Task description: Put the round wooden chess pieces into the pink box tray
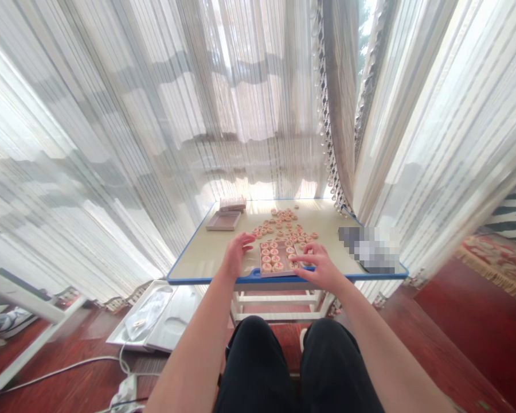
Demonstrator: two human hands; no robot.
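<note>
A shallow tray (284, 252) lies at the near edge of the table, holding round Chinese chess pieces (274, 252) with red characters. Two columns of pieces fill its left part, and more stand along its right side, with a bare strip between. My right hand (320, 267) reaches over the tray's right side; its thumb and index finger close round a chess piece (293, 265) at the near right corner. My left hand (236, 252) is left of the tray, fingers apart and holding nothing. Behind the tray, many loose chess pieces (279, 222) are scattered.
On the blue-edged table (198, 258), another shallow tray (223, 221) and a stacked box (233, 203) stand at the back left. A blurred dark object (370, 252) lies at the right edge. Curtains (258, 115) hang behind. An open white case (155, 315) and cables are on the floor.
</note>
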